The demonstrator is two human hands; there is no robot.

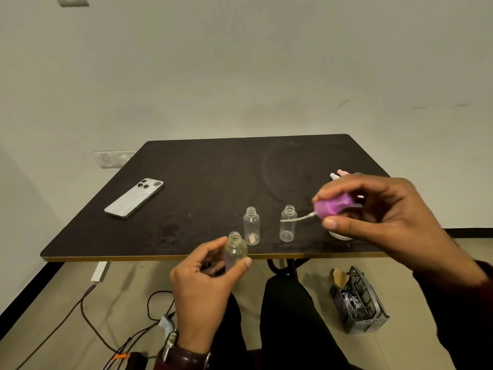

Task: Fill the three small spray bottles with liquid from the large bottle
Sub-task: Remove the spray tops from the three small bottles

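Note:
My left hand [206, 284] grips a small clear bottle [235, 251] with an uncapped neck, held at the table's near edge. My right hand [378, 212] holds a purple spray cap [332, 208] whose thin white tube sticks out to the left, toward the right-hand bottle. Two more small clear bottles stand uncapped on the dark table [213, 177]: one in the middle [251, 226] and one to its right [288, 223]. Behind my right hand, white and pink caps [338, 174] peek out. A white rounded object [340, 235] shows under my right hand, mostly hidden.
A white phone [134, 197] lies face down on the table's left side. Below the table are cables [88, 303] on the floor at left and a black mesh basket [358, 300] with scraps at right. My legs are under the near edge.

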